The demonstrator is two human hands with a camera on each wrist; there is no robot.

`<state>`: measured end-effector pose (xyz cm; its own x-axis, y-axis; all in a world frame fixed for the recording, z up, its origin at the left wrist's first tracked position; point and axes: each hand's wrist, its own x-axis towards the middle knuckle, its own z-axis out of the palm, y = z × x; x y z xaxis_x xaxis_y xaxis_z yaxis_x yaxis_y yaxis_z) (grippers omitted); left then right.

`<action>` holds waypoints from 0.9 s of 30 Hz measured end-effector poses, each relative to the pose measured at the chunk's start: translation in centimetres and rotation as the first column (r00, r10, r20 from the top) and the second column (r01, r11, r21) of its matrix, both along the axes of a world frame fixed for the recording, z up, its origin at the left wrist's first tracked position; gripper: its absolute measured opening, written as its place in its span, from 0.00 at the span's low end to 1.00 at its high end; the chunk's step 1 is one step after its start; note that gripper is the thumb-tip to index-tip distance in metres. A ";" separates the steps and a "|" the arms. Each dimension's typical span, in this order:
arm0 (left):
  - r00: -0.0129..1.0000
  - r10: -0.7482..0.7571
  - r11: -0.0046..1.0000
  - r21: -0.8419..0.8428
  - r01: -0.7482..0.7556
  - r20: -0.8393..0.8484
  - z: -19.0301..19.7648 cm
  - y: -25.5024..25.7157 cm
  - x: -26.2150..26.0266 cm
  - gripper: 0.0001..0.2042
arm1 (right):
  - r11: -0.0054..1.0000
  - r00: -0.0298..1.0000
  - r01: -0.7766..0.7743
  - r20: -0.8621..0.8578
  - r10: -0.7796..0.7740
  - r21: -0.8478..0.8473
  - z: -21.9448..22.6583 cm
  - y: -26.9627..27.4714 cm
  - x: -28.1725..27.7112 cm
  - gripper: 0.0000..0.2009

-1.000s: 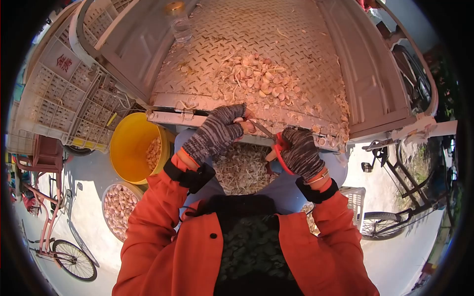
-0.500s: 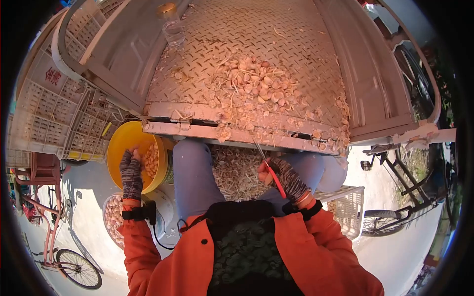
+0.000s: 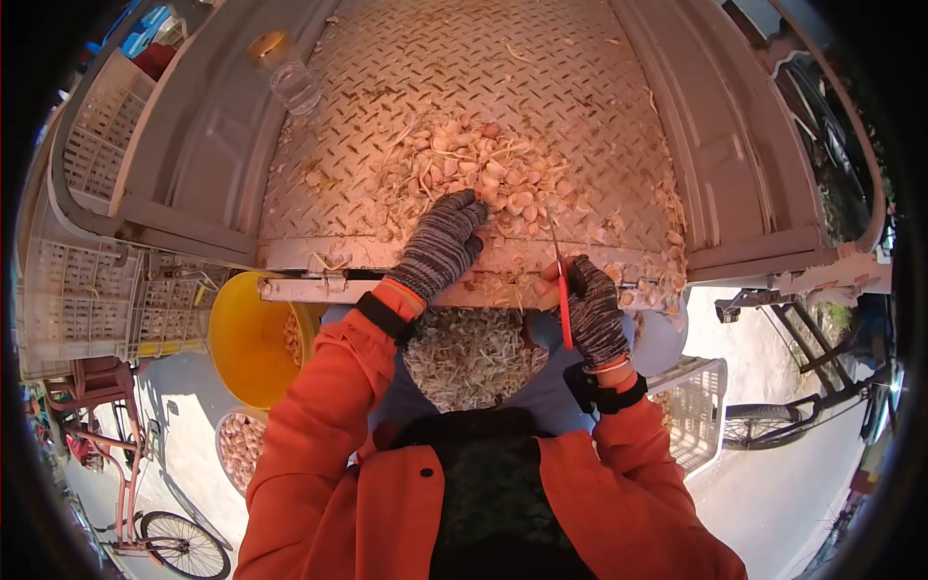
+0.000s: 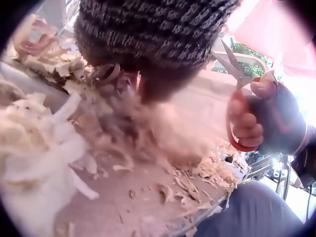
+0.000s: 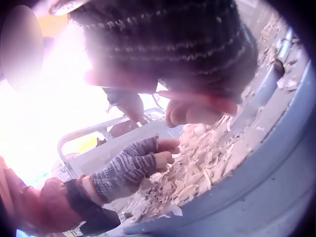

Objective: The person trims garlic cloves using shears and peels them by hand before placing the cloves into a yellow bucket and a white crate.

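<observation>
On the patterned metal bed lies a heap of garlic cloves (image 3: 498, 164) with loose skins. At the heap's near edge is my left hand (image 3: 435, 246), in a grey striped fingerless glove, its bare fingers reaching forward among the skins. In the right wrist view those left fingers (image 5: 167, 145) look loosely extended over the husks. My right hand (image 3: 594, 314), gloved alike, grips red-handled scissors (image 3: 564, 300) by the bed's front edge. In the left wrist view the blades of the scissors (image 4: 233, 64) point up and stand apart.
Left of my knees is a yellow bucket (image 3: 242, 338) with cloves inside, and below it a tub of cloves (image 3: 240, 445). Trimmings (image 3: 474, 358) fill the space between my legs. A lidded clear jar (image 3: 293, 87) stands at the bed's left side; a white crate (image 3: 698, 411) sits at right.
My left hand went from beside the scissors down into the yellow bucket, then back up to the garlic heap. The right hand kept the scissors and is now higher, over the bed's edge.
</observation>
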<state>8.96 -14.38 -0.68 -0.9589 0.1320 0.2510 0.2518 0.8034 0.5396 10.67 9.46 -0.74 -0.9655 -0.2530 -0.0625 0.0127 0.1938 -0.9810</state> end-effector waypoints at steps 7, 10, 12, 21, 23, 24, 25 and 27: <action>0.991 -0.010 0.955 -0.293 0.049 0.134 0.5 1.7 -4.9 0.24 | 0.974 0.971 0.069 0.239 -0.016 -0.215 1.1 1.6 1.4 0.05; 0.970 -0.024 0.957 -0.275 0.093 0.242 2.4 2.3 -5.3 0.24 | 0.945 0.967 -0.046 0.222 0.123 -0.324 0.4 2.2 2.3 0.04; 0.967 -0.020 0.948 -0.302 0.098 0.253 3.0 2.6 -5.1 0.25 | 0.959 0.957 0.009 0.281 0.073 -0.282 0.9 2.5 2.7 0.04; 0.933 0.009 0.494 0.810 -0.317 0.359 2.8 -0.7 -1.5 0.19 | 0.844 0.938 0.143 -0.342 0.050 0.516 5.5 1.5 -11.7 0.11; 0.953 0.002 0.213 0.931 -0.296 0.303 2.3 -1.4 -0.6 0.14 | 0.805 0.926 0.084 -0.344 0.154 0.587 6.1 -0.7 -15.7 0.11; 0.949 -0.135 -0.106 0.949 -0.298 0.283 2.1 -1.9 -0.5 0.13 | 0.803 0.925 0.074 -0.342 0.167 0.591 5.7 -1.6 -17.5 0.11; 0.941 -0.259 -0.412 0.856 -0.311 0.217 1.8 -2.2 -0.3 0.13 | 0.790 0.901 0.006 -0.347 0.262 0.613 4.9 -2.5 -19.0 0.11; 0.928 -0.250 -0.482 0.797 -0.366 0.275 3.4 -1.8 -0.4 0.13 | 0.763 0.868 -0.071 -0.336 0.365 0.643 4.4 -3.7 -19.8 0.11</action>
<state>8.54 -16.13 2.68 -0.9553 -0.0344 -0.2935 -0.0961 -0.9031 0.4186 -9.15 5.73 3.64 -0.8508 -0.5117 0.1191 -0.4845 0.6765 -0.5546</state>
